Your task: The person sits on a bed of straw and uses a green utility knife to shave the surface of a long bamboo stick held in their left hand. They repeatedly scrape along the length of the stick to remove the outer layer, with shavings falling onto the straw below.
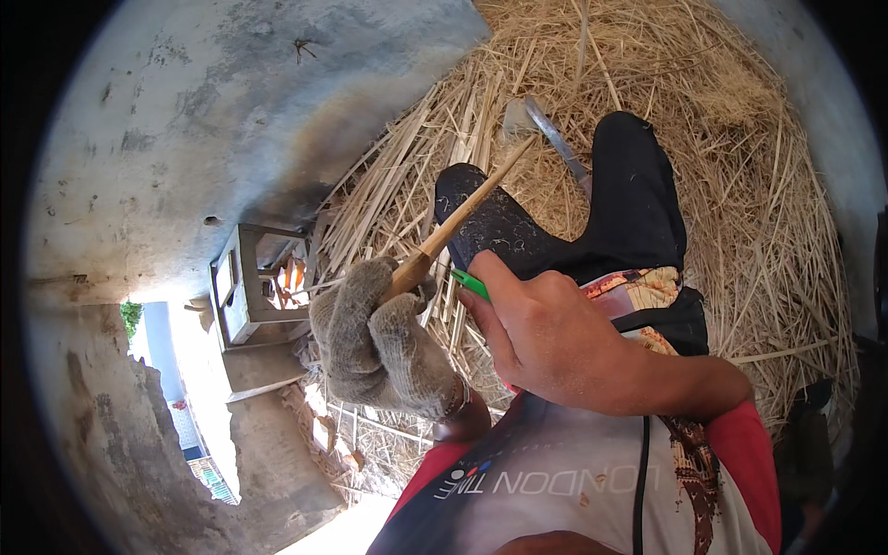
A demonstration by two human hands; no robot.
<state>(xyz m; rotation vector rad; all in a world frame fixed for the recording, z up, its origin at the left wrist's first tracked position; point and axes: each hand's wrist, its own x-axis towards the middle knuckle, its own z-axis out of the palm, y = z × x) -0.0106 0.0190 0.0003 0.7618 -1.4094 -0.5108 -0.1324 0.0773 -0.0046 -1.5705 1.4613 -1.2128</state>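
My left hand [379, 338] wears a grey-brown knitted glove, its fingers closed round the thick end of a tapered wooden stick [476, 199]. The stick slants up and away to the right, its thin end over the gap between my knees. My bare right hand [532, 319] is closed just right of the glove. Out of its fist, between thumb and forefinger, pokes the end of a bright green tool handle [470, 283]; the rest of that tool is hidden. Beyond the stick's tip a large curved metal blade [555, 139] lies on the straw between my knees.
Loose straw and split strips [731, 185] cover the floor around my legs. A worn plaster wall [185, 120] rises at the left, with a bright opening low in it. Beside the wall stands a small wooden frame [245, 277] with orange pieces inside.
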